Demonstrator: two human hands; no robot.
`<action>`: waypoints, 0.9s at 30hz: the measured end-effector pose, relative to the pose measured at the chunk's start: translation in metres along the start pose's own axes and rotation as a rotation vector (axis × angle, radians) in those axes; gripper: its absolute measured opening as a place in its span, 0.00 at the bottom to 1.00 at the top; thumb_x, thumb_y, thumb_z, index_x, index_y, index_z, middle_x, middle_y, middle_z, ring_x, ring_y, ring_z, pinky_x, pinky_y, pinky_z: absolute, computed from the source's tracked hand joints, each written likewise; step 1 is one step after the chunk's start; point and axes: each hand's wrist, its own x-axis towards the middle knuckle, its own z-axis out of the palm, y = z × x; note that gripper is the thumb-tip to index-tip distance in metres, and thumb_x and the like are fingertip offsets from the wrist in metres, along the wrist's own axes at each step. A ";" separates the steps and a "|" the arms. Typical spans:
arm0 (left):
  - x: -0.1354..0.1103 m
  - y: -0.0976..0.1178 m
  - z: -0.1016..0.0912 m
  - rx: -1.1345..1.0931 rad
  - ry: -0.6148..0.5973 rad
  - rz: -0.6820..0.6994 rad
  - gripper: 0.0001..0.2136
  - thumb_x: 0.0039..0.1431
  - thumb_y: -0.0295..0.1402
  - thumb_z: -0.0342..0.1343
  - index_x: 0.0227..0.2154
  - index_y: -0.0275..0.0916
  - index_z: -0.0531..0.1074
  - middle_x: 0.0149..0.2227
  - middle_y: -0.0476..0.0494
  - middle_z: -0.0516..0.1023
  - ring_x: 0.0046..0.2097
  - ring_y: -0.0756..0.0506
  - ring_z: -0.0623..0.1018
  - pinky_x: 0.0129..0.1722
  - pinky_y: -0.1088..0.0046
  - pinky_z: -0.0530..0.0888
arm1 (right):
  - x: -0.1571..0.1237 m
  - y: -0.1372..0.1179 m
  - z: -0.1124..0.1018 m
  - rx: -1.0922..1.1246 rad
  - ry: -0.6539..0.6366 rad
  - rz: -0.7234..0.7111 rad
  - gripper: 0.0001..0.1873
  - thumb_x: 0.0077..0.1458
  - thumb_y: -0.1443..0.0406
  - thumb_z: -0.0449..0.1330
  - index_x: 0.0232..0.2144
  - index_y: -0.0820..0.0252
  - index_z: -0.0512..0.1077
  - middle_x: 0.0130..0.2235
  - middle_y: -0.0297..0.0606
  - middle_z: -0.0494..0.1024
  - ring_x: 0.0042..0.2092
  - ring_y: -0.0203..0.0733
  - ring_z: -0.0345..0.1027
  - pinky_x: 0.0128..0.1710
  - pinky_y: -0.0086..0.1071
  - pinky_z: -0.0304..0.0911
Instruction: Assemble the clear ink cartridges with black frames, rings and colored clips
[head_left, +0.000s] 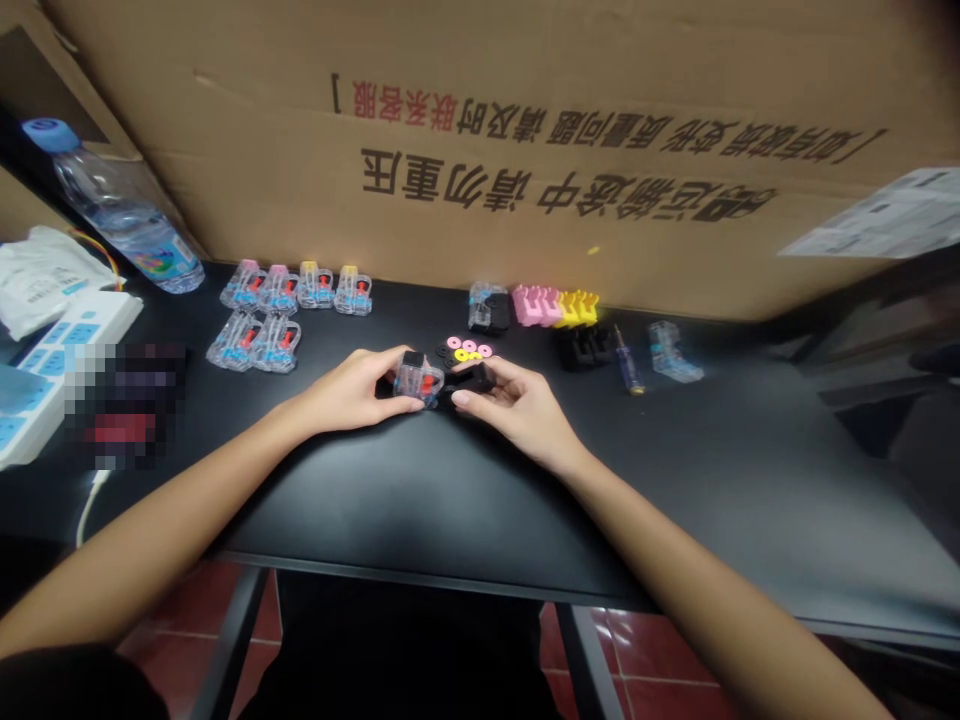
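Observation:
My left hand (356,392) is closed on a small clear plastic housing (412,378) with a black top and a red part inside. In my right hand (529,408) a black plastic piece (474,377) is pinched between thumb and fingers, right beside the housing; I cannot tell whether the two touch. Just behind the hands lie pink rings (454,343), yellow rings (463,355) and black ones. Similar clear housings with pink tops (279,290), and others with yellow tops (354,290), stand at the back left. Two more housings (276,343) sit in front of them.
Pink pieces (537,305), yellow pieces (579,308) and black pieces (583,347) are grouped behind my right hand, near a screwdriver (628,362) and a clear part (673,352). A water bottle (124,210) and power strip (71,370) occupy the left. Cardboard (480,230) walls the back.

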 end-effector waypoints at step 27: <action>0.001 0.008 0.013 -0.044 0.083 -0.066 0.17 0.62 0.43 0.70 0.47 0.38 0.76 0.46 0.40 0.88 0.48 0.38 0.88 0.45 0.66 0.82 | -0.004 0.000 0.011 -0.060 0.082 -0.012 0.22 0.54 0.52 0.76 0.47 0.57 0.85 0.48 0.42 0.89 0.50 0.54 0.84 0.53 0.44 0.80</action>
